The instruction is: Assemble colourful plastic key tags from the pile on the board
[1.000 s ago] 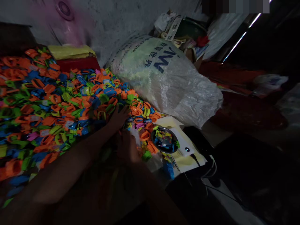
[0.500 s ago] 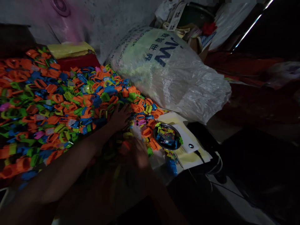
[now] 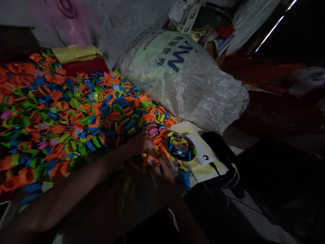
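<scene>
Wall [image 3: 109, 30]; sack [image 3: 200, 91] reads "世界"; left hand [image 3: 139, 144], right hand [image 3: 165, 171] at pieces [image 3: 151, 160].

From where I stood, the clear sack [image 3: 203, 89] on the far side carried a big dark-blue "W" with a slanted stroke beside it. The row of Chinese characters next to that ended in 世界; the first ones were blurry. One smaller line ended in "SK", rest illegible. Pale labels [image 3: 78, 132] on the plastic pieces [image 3: 58, 129], left: too small. White device [image 3: 199, 145], near right: lit round display, mark unreadable.
</scene>
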### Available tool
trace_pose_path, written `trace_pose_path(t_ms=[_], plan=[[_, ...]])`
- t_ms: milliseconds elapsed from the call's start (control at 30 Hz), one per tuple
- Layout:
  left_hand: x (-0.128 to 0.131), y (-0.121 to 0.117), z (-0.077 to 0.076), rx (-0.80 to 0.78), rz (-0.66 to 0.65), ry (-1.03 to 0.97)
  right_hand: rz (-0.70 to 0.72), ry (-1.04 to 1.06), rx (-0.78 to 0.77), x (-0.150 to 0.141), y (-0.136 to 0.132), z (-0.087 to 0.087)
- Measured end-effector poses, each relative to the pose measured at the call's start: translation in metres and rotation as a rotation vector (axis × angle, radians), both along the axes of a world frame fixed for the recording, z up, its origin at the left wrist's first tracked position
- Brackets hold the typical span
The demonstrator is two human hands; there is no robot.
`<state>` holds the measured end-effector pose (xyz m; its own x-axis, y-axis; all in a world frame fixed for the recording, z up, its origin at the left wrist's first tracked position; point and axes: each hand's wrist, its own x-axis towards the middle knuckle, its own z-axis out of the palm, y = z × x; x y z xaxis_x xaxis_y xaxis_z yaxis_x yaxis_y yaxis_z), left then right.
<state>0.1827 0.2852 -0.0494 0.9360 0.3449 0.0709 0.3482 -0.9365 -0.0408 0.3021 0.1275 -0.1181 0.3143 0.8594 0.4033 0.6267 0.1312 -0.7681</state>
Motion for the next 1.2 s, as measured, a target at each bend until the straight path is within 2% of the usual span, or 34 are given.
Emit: trace_pose_path(t_ms=[267, 400, 633, 733, 933, 1067, 1200], plan=[[-0.013, -0.004, -0.008, -0.106, 0.023, -0.030, 0.140, 0.033, 0.030, -0.026, 0.005, 0.001], [-0.025, -0.008, -0.010, -0.203, 0.044, -0.073, 0.142, 0.117, 0.057, -0.043, 0.006, 0.000], [-0.047, -0.022, -0.017, -0.372, 0.169, -0.186, 0.177, 0.214, 0.076, -0.058, 0.003, 0.020], [-0.055, -0.030, -0.010, -0.424, 0.218, -0.210, 0.203, 0.203, 0.071, -0.060, 0.001, 0.024], [-0.064, -0.050, 0.015, -0.509, 0.281, -0.224, 0.296, 0.127, 0.066, -0.052, -0.004, 0.019], [-0.070, -0.061, 0.025, -0.566, 0.268, -0.245, 0.238, 0.140, 0.142, -0.034, -0.010, 0.015], [-0.082, -0.078, 0.035, -0.480, 0.352, -0.338, 0.204, 0.195, 0.157, -0.023, -0.013, 0.018]])
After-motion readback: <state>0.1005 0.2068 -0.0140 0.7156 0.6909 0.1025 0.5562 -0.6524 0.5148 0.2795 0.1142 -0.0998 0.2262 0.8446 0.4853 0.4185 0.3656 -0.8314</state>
